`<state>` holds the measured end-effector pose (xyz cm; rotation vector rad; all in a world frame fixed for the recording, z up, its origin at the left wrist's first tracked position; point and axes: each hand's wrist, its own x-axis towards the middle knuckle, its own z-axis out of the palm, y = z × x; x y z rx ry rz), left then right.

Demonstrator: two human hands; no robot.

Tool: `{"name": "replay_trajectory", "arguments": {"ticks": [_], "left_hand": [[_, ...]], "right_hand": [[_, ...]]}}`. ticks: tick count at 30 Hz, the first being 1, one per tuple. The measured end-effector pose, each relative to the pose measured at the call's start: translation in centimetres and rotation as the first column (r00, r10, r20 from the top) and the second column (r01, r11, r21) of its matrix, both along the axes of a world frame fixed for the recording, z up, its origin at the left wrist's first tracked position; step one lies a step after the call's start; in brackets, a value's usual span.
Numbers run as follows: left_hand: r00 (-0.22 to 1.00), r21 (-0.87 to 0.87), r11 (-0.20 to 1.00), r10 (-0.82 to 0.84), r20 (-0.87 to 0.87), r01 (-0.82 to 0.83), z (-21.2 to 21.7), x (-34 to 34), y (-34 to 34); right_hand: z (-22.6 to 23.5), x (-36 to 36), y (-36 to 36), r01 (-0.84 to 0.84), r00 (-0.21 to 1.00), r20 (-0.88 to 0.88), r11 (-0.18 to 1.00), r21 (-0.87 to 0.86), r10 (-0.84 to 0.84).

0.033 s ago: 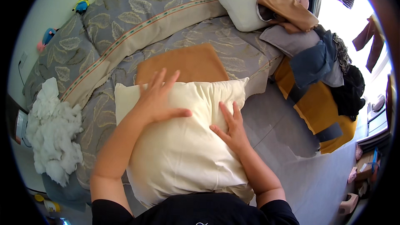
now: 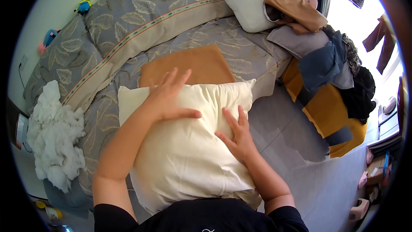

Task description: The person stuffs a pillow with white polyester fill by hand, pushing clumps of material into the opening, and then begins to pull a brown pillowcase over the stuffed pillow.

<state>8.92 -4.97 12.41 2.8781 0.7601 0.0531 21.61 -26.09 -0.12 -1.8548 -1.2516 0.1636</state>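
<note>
A plump cream pillow (image 2: 184,159) lies in front of me, its near end against my body and its far end at the bed. Near its upper left part is my left hand (image 2: 168,99), fingers spread and thumb stretched to the right. On the pillow's upper right side rests my right hand (image 2: 238,137), its fingers apart too. Neither hand grips the fabric. Just beyond the pillow, a flat brown cloth cover (image 2: 189,64) lies on the bed, its near edge hidden behind the pillow and my left fingers.
White fluffy stuffing (image 2: 56,141) is heaped at the bed's left. Patterned grey bedding (image 2: 146,17) spreads behind. At the far right are white pillows (image 2: 249,10), a tan cloth (image 2: 296,6), and piled clothes (image 2: 322,66) by a mustard-coloured cover (image 2: 330,111). A beige stool (image 2: 358,209) stands lower right.
My left hand has shifted slightly to the right over the pillow. My right hand has moved a little to the left. The pillow stays in place.
</note>
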Motion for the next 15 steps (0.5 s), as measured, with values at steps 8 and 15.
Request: {"name": "replay_trajectory", "arguments": {"ticks": [8,15], "left_hand": [[0.949,-0.085,0.987,-0.152,-0.276,0.134,-5.9,5.2,-1.2],[0.972,0.047,0.978,-0.195,-0.134,0.203,-3.3,0.7,-5.8]], "right_hand": [[4.2,-5.7,-3.3,-0.332,0.895,0.301,0.942,-0.042,0.329],[4.7,1.2,-0.7,0.065,0.981,0.174,0.989,0.134,-0.088]]}}
